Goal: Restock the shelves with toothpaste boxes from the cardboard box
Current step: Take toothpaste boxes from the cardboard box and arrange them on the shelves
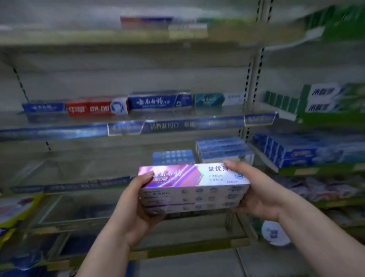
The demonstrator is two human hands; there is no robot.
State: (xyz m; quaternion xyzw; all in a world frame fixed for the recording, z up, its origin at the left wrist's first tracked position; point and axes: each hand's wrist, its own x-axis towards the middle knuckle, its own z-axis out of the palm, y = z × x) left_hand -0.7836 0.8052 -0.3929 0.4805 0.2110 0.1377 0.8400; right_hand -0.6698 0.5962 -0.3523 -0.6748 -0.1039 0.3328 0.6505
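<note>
- Between my two hands, held out in front of the shelving, is the stack of toothpaste boxes [194, 188]. It is three cartons deep as far as I can count, lying level with the long sides facing me.
- I judge the stack to be light. The cartons look stiff along their length but thin-walled, so a hard squeeze on the broad faces could dent them.
- The glossy print looks slick and nothing binds the layers, so I would expect them to slide over one another if the stack tips.
- The best hold, in my view, is the one I see: inward pressure on the two short ends, with fingers supporting the bottom carton.
- My left hand [138, 205] is curled round the left end, thumb lying on the top face and fingers tucked under the lowest box.
- My right hand [258, 188] wraps the right end the same way, thumb over the far top corner and fingers below. Both hands share the load.
- Just beyond the stack, the shelf [77, 167] carries blue boxes [172, 156], with a taller blue pile [222, 148] to their right. The shelf floor to their left looks bare, so I judge there is room there.
- I cannot see the cardboard box from this view.
</note>
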